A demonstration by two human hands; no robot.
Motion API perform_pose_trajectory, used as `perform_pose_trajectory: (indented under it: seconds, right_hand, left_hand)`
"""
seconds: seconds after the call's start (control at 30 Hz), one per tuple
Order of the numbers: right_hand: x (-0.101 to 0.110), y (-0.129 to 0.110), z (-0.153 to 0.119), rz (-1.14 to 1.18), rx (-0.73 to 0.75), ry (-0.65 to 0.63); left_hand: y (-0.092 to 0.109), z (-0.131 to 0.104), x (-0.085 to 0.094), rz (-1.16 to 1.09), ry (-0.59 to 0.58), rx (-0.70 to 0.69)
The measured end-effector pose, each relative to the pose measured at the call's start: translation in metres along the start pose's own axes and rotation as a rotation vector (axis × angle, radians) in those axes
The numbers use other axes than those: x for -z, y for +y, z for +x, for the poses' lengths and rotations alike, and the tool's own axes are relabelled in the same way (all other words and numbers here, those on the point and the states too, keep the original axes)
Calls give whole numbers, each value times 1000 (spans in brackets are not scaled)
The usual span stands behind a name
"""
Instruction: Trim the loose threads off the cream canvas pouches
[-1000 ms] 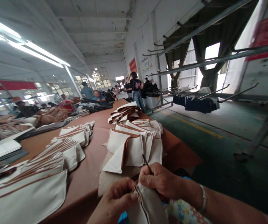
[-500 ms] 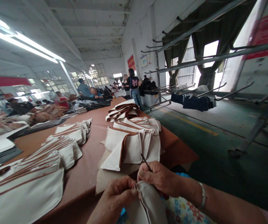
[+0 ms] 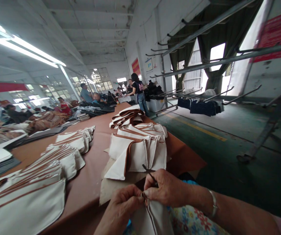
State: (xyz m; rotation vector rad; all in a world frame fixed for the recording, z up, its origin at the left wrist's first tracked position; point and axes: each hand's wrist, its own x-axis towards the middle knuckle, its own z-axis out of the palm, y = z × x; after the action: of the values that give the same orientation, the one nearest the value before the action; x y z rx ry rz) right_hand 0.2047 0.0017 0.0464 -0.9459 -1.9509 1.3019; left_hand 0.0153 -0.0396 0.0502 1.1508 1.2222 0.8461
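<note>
Low in front of me is a white sewn piece (image 3: 158, 213) with a brown-lined open edge, held over my lap. My left hand (image 3: 122, 204) pinches its upper edge from the left, thumb against fingers. Right beside it, my right hand (image 3: 167, 189) is closed at the same corner, its thumb pressing on the edge. A thin dark pointed tool (image 3: 148, 172) sticks up out of the right fist; its kind I cannot make out. Just beyond the hands, similar white pieces with brown edges (image 3: 135, 153) lie in a fanned pile.
The brown-covered table (image 3: 94, 169) carries rows of white pieces (image 3: 50, 176) on the left and dark stacks (image 3: 96, 109) further back. A metal rack with prongs (image 3: 204, 65) stands at the right over the green floor (image 3: 204, 156). Several people work in the background.
The dark tool has tilted further left, its tip lower. Both hands stay pinched on the white piece's edge, which shows more brown lining. A person at the back now reaches an arm leftward.
</note>
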Motion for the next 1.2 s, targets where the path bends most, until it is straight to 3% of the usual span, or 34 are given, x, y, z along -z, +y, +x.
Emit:
perform_pose_trajectory:
  seconds: [0.23, 0.43, 0.5, 0.73, 0.93, 1.1, 1.2]
  right_hand:
    - [4, -6, -3, -147, 74, 35]
    - [-11, 1, -3, -519, 236, 148]
    - [-13, 3, -2, -560, 246, 160]
    - [-2, 6, 5, 28, -125, -28]
    - [-1, 7, 3, 44, 1, 31]
    - [5, 2, 3, 209, -212, -89]
    - [11, 1, 2, 274, -226, -129]
  left_hand:
    - [-7, 11, 6, 58, -15, 61]
    - [-2, 10, 0, 371, 29, -89]
    - [-4, 10, -2, 370, 75, -92]
    - [-12, 11, -2, 64, 28, 3]
    - [-26, 21, 2, 94, 44, 23]
    - [-33, 21, 5, 61, 32, -6]
    - [-27, 17, 4, 157, 46, -35]
